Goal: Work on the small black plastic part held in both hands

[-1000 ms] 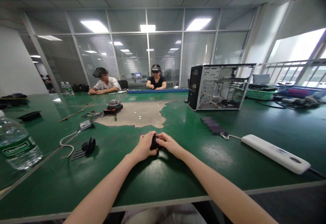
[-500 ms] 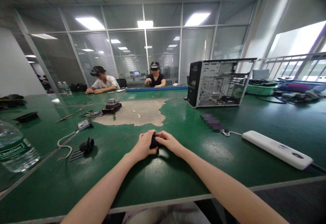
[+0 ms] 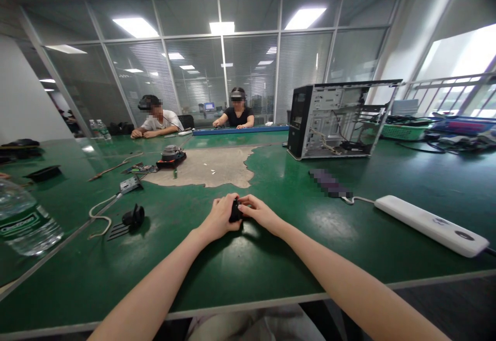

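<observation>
A small black object (image 3: 234, 212) is between my two hands, low over the green table (image 3: 232, 274) near the middle of the view. My left hand (image 3: 220, 218) wraps round its left side. The fingers of my right hand (image 3: 259, 213) are bent against its right side, thumb on it. My fingers cover much of the object, and its details are too small to tell. Left of my hands lies a black part with several prongs (image 3: 132, 219).
An open computer case (image 3: 333, 121) stands at the back right. A white power strip (image 3: 430, 225) lies at the right, a dark blurred item (image 3: 329, 183) beside its cable. A water bottle (image 3: 29, 222) is at the left edge. Two people sit across the table.
The view has shifted slightly. Both my hands stay on the black object with little change. Across the table, the person in black has moved an arm outward and down.
</observation>
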### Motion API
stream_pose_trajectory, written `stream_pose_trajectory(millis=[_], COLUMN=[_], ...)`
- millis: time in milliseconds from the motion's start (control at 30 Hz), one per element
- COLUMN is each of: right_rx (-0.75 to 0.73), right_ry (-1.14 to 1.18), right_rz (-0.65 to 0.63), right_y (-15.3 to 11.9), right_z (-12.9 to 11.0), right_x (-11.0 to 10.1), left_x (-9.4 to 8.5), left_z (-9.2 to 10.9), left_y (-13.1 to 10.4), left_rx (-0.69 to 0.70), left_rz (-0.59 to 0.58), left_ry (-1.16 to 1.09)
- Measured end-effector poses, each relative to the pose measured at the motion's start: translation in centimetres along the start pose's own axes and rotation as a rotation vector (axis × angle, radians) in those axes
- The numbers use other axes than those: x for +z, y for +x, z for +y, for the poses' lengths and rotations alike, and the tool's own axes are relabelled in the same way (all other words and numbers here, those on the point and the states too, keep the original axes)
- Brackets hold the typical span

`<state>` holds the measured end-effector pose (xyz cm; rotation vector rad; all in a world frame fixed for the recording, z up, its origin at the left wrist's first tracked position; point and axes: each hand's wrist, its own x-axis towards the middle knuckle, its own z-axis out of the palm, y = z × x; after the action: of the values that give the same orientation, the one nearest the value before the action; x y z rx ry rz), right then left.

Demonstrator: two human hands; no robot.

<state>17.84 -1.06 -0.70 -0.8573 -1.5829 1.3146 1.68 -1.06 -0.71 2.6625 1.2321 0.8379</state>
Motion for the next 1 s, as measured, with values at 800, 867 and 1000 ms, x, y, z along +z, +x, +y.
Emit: stream_pose_trajectory(millis=[800,867,1000], right_rx=[-0.064,-0.050,-0.012], right_ry=[0.024,0.016,0.005], right_rz=[-0.025,0.006,0.013], right_y=[0.0,0.2,0.3], right_z=[0.2,0.5,0.8], right_x=[-0.1,0.1,0.0], left_x=[0.3,0.3,0.3], left_z=[-0.2,-0.2,-0.2], left_y=[0.0,0.0,0.0], left_rx=[0.028,0.034,0.037], left_rz=[0.020,0.026,0.028], left_ry=[0.006,0.011,0.015])
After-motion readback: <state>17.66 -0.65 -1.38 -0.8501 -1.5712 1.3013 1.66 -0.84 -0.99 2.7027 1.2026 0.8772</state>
